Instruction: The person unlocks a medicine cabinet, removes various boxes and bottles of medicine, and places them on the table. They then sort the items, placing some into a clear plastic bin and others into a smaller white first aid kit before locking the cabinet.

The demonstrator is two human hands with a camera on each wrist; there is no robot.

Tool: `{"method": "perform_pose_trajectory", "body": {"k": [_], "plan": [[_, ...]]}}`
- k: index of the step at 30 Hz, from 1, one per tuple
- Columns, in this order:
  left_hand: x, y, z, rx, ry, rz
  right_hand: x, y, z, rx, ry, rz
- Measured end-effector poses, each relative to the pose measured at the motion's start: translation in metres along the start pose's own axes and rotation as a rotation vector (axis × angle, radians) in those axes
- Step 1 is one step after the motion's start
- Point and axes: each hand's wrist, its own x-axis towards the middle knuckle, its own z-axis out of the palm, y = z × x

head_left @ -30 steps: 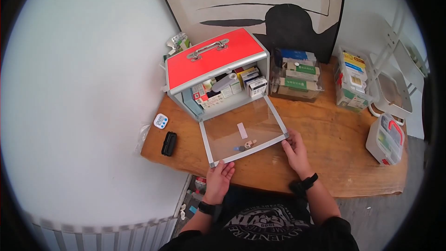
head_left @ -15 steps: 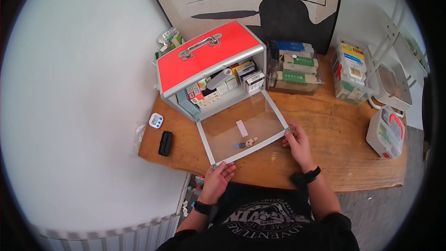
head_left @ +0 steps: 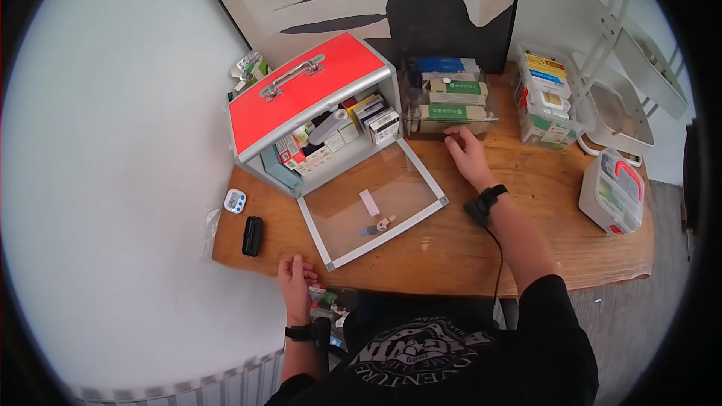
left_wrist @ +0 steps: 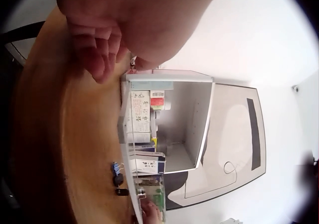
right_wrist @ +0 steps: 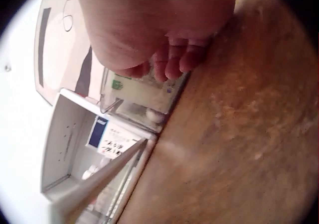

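A red-topped medicine case (head_left: 316,90) stands with its see-through front flap (head_left: 342,207) folded down toward the table's front edge. Medicine boxes (head_left: 383,126) fill the inside of the case. My right hand (head_left: 468,156) is at the front of a clear bin (head_left: 489,122) of medicine boxes, its fingertips right at the bin's lower front and its fingers loosely bent. Over the table's front edge, left of the flap, my left hand (head_left: 295,282) hangs with relaxed fingers and holds nothing. A pink strip (head_left: 368,203) and a small clip-like object (head_left: 385,223) show within the flap's frame.
A white timer (head_left: 235,201) and a black case (head_left: 253,236) lie at the left of the wooden table (head_left: 526,248). On the right stand a second clear bin (head_left: 553,131) and a lidded box with a red handle (head_left: 613,192). A framed picture leans behind.
Both hands have let go of the flap, which rests lowered. My right hand has moved forward to the clear bin; my left hand has drawn away to the left. The head view has shifted.
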Motion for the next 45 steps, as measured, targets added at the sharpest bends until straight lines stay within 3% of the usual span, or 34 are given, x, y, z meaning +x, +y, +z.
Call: {"method": "perform_pose_trajectory", "body": {"k": [1, 4, 9, 11, 12, 14, 18, 20, 24, 25, 27, 30, 32, 34, 37, 45], "plan": [[-0.001, -0.001, 0.000, 0.035, 0.000, 0.020, 0.005, 0.001, 0.001, 0.112, 0.019, 0.023], [-0.001, -0.003, 0.002, 0.056, 0.030, 0.045, -0.005, -0.018, 0.003, 0.074, 0.064, 0.061], [-0.007, -0.001, -0.004, 0.026, 0.066, 0.102, -0.013, 0.006, -0.001, 0.219, 0.117, 0.135], [-0.003, 0.004, -0.004, 0.190, 0.097, 0.347, -0.024, 0.011, -0.006, 0.282, 0.108, 0.176], [-0.002, 0.014, 0.003, 0.197, 0.094, 0.347, -0.033, 0.009, -0.011, 0.271, 0.063, 0.180], [-0.004, 0.050, 0.027, 0.396, -0.012, 0.553, -0.046, 0.002, -0.017, 0.263, 0.010, 0.184], [0.009, 0.127, 0.108, 0.675, -0.347, 0.704, -0.052, -0.013, -0.023, 0.360, 0.045, 0.279], [0.047, 0.131, 0.154, 0.781, -0.378, 0.947, -0.051, -0.015, -0.023, 0.413, 0.081, 0.286], [0.113, 0.132, 0.240, 0.942, -0.336, 1.145, -0.051, -0.009, -0.025, 0.437, 0.075, 0.257], [0.130, 0.120, 0.251, 0.939, -0.338, 1.158, -0.051, -0.009, -0.024, 0.443, 0.073, 0.260], [0.151, 0.113, 0.274, 1.230, -0.195, 1.199, -0.051, -0.008, -0.022, 0.416, 0.088, 0.222], [0.150, 0.110, 0.275, 1.330, -0.194, 1.152, -0.052, -0.006, -0.020, 0.362, 0.091, 0.194], [0.143, 0.107, 0.274, 1.318, -0.189, 1.224, -0.052, -0.007, -0.020, 0.327, 0.086, 0.201], [0.127, 0.116, 0.273, 1.287, -0.275, 1.123, -0.053, -0.009, -0.020, 0.324, 0.082, 0.206], [0.140, 0.114, 0.277, 1.167, -0.315, 1.101, -0.054, -0.007, -0.019, 0.281, 0.084, 0.201], [0.153, 0.127, 0.287, 1.270, -0.322, 1.161, -0.055, -0.016, -0.020, 0.214, 0.107, 0.172]]}}
